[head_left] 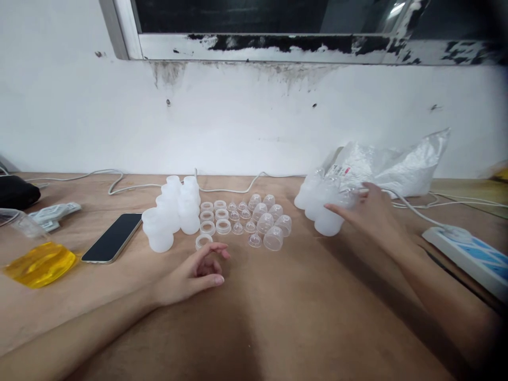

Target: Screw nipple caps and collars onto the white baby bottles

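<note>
My left hand [198,272] hovers over the wood top with its fingers loosely bent and thumb apart, holding nothing. Closest to it is a clear screw ring [204,242], the front one of two columns of rings. Beside them lie small clear nipples [237,227] and clear dome caps [273,239] in rows. White bottles [159,230] without caps stand left of the rings. My right hand [367,209] has its thumb and fingers around the top of a white bottle [329,222] with a clear cap, at the front of a group of capped bottles [304,194].
Behind the right hand a clear plastic bag [405,166] leans on the wall. A power strip [468,254] with a white cable lies at right. On the left are a phone [113,238], a container of yellow stuff [42,264], small packets [55,214] and a black pouch [18,191].
</note>
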`<state>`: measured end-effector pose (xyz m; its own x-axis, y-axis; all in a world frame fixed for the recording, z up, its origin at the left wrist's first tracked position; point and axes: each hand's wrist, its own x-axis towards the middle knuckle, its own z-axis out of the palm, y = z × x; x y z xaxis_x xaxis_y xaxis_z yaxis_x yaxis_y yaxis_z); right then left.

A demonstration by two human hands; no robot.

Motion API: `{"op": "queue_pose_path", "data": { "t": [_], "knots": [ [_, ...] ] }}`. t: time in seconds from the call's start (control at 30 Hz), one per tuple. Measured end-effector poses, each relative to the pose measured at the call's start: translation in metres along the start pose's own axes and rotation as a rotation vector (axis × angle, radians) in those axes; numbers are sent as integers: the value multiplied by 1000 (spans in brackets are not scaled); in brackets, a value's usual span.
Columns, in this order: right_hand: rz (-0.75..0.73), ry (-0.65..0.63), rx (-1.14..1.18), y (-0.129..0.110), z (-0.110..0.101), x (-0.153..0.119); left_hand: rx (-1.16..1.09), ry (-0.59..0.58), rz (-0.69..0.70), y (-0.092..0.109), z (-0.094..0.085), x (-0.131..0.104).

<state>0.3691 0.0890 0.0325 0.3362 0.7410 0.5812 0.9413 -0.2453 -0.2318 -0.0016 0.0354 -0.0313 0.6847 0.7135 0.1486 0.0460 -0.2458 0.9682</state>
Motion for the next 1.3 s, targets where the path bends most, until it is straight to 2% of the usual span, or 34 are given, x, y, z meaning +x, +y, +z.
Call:
{"op": "queue_pose_path", "data": {
  "t": [0.1, 0.17, 0.2, 0.23, 0.3, 0.33, 0.4, 0.47, 0.53, 1.3],
  "knots": [
    [-169, 289, 157, -19, -12, -15, 304, 29, 33, 9, 1, -5],
    [-367, 326, 315, -39, -18, -35, 572, 16, 93, 15, 3, -8],
    [-469, 252, 380, -50, -20, -48, 693, -17, 125, 17, 3, -8],
    [-597, 115, 431, -60, -20, -62, 790, -63, 150, 19, 4, -8],
    [-843, -281, 450, -76, -17, -90, 917, -169, 168, 21, 4, -7],
    [-933, -450, 427, -83, -15, -103, 953, -212, 163, 22, 4, -6],
    [-1028, -693, 390, -90, -9, -122, 989, -265, 120, 21, 4, -4],
    [-1058, -825, 366, -92, -4, -132, 997, -302, 62, 20, 4, -3],
    [-1055, -865, 364, -91, -1, -135, 989, -319, 22, 19, 4, -3],
    [-1034, -880, 403, -91, 2, -132, 923, -284, 31, 19, 3, -4]
  ]
}}
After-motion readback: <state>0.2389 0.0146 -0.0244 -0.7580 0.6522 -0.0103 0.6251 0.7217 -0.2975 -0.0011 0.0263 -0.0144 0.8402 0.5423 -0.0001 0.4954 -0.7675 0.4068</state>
